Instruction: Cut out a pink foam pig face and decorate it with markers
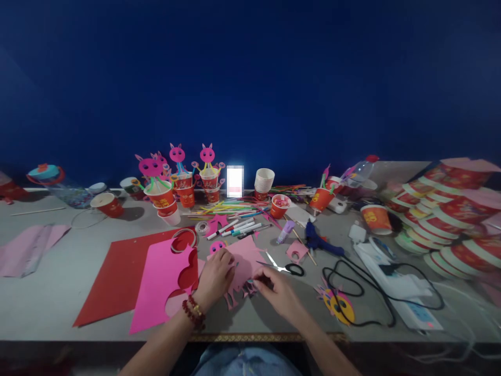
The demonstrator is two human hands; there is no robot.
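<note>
My left hand [217, 277], with a dark red bead bracelet on its wrist, rests over the left part of a light pink sheet [248, 253]. Its fingers are curled, and what they hold, if anything, is hidden. Just beyond it shows a magenta round face cutout [216, 246]. My right hand [277, 292] pinches thumb and forefinger at the sheet's near right edge, beside small pink and blue-green cut pieces [248, 287]; what is between them is too small to name. Scissors [282, 268] with black handles lie partly open past my right hand.
Red sheet [113, 282] and cut magenta sheet [156, 287] lie left. Markers [242, 227], a blue glue gun [319, 240] and paper cups with pink figures [158, 196] stand or lie behind. A black cable [364, 324], yellow face cutout [342, 308] and stacked cups [450, 209] are right.
</note>
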